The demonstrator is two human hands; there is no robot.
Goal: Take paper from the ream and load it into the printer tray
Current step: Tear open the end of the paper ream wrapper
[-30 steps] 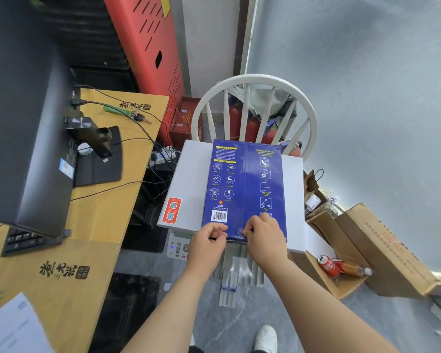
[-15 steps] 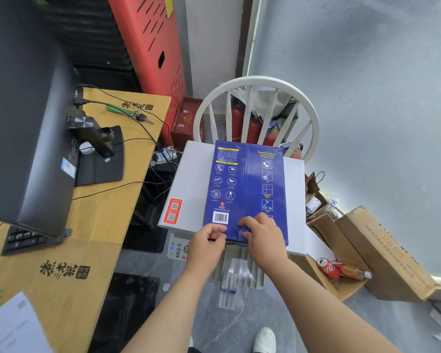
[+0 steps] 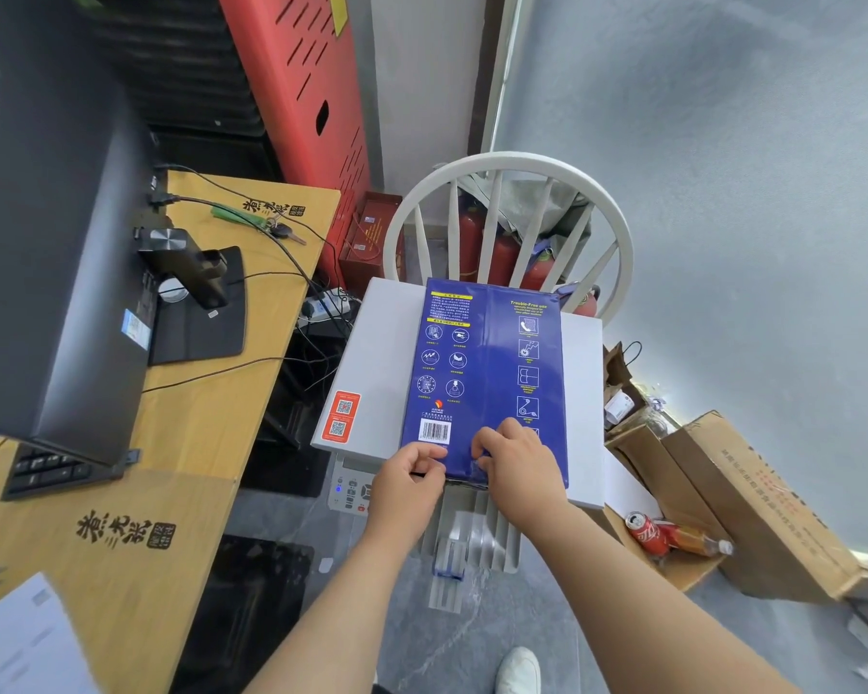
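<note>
A blue wrapped ream of paper (image 3: 487,368) lies flat on the white lid of the printer (image 3: 382,353), which rests on a white chair (image 3: 512,167). My left hand (image 3: 407,483) pinches the ream's near edge by the barcode. My right hand (image 3: 517,463) presses on the wrapper's near end, fingers curled at its edge. Below both hands the printer's grey ribbed paper tray (image 3: 472,538) sticks out toward me, with a blue guide on it. The control panel (image 3: 347,485) shows under the lid at left.
A wooden desk (image 3: 191,443) with a black monitor (image 3: 46,232), keyboard and cables stands at left. A red perforated panel (image 3: 296,92) leans behind. Open cardboard boxes (image 3: 752,498) with a red can and a bottle sit on the floor at right. My white shoe (image 3: 519,668) is below.
Both hands stay at the ream's near edge; the right fingers have shifted slightly along the wrapper. The ream has not moved on the printer.
</note>
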